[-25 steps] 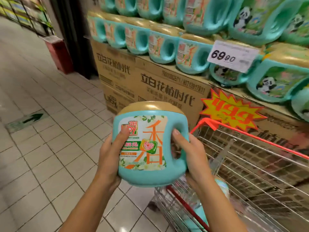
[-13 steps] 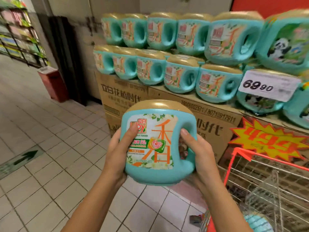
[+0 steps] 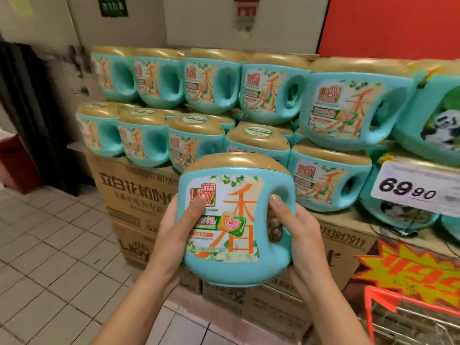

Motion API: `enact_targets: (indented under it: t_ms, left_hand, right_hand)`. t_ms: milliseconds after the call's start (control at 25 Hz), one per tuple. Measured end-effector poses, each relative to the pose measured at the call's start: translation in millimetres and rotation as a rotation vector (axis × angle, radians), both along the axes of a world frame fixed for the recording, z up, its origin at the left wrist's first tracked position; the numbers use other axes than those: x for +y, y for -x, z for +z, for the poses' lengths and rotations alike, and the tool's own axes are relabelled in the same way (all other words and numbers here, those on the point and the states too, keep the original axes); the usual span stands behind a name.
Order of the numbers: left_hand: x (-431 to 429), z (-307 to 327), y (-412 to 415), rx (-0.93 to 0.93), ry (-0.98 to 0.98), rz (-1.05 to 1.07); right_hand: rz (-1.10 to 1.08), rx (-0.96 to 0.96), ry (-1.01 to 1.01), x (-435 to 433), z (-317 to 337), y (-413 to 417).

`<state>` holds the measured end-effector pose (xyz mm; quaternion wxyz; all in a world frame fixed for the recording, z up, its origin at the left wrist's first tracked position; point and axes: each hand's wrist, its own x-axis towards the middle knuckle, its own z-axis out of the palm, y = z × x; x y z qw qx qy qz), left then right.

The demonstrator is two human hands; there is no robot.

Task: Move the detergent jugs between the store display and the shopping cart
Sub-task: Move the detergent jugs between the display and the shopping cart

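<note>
- Gripping it from both sides, the person holds one teal detergent jug upright in the air, low in the centre of view, with its gold lid on top and its printed label facing the camera.
- The left hand is clamped on the jug's left side. The thumb lies pressed across the label, and the other fingers wrap round the back, out of sight.
- The right hand is closed round the moulded handle on the jug's right side. The thumb lies on the handle's front, and the fingers curl through the handle opening.
- Just behind the held jug, the display jugs stand in two tiers. The upper tier rests on the gold lids of the lower one, and the handles are turned to the right.
- At the far right of the stack are panda-label jugs in the same teal.
- A white price tag reading 69.90 hangs in front of the lower right jugs.
- Brown cardboard cartons with printed lettering form the base under the whole stack.
- A yellow-and-orange starburst sign sits on the carton front at the right.
- Below the sign, the red-rimmed corner of the wire shopping cart shows in the bottom right, apart from the held jug.
- A pale tiled floor runs along the left, and a red wall panel fills the upper right.
</note>
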<state>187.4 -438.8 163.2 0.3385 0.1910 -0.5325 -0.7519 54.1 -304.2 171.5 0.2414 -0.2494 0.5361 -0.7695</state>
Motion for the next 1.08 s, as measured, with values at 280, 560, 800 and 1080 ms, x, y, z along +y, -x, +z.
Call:
enact_targets:
  t_ms: [280,560,800,1080]
  left_hand:
    - [-66.5,18.3,51.0,0.022,0.114,-0.151]
    - [-138.7,76.2,114.1,0.141,0.327,-0.222]
    - [-168.3,111.5,171.7,0.309,0.430,-0.161]
    - [-186.5,99.7,214.5,0.318,0.518,-0.133]
  right_hand:
    - [-0.120,0.029,0.085,-52.8,14.5,37.5]
    - [-0.509,0.306,0.218,-102.7,72.0,80.4]
    - [-0.762,0.683,-0.032,-125.1,119.0,111.6]
    - [-0.704,0.709,-0.305,-132.9,106.9,127.9]
